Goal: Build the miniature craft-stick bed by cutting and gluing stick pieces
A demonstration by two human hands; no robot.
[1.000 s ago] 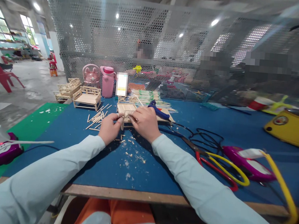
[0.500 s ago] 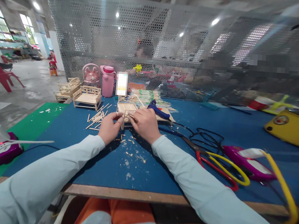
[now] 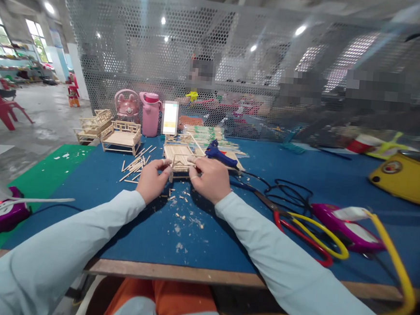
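A miniature bench made of thin wooden sticks (image 3: 178, 156) stands on the blue table in front of me. My left hand (image 3: 153, 179) pinches its near left corner between thumb and fingers. On the near right side, my right hand (image 3: 211, 181) is closed, thumb and fingertips at the bench's front rail; the exact piece it grips is partly hidden. Just beyond the right hand, a blue glue gun (image 3: 221, 156) lies beside the bench. Loose short sticks (image 3: 135, 165) are scattered left of the bench, and small offcuts (image 3: 180, 217) lie nearer to me.
Finished stick benches (image 3: 122, 137) stand at the back left, near a pink bottle (image 3: 150, 116). Scissors with red and yellow handles (image 3: 304, 231), black cable and a purple power strip (image 3: 346, 229) lie on the right. A perforated metal screen (image 3: 132, 39) rises behind the table.
My right hand has shifted slightly right along the bench's front, uncovering more of the front rail. My left hand stays at the left corner.
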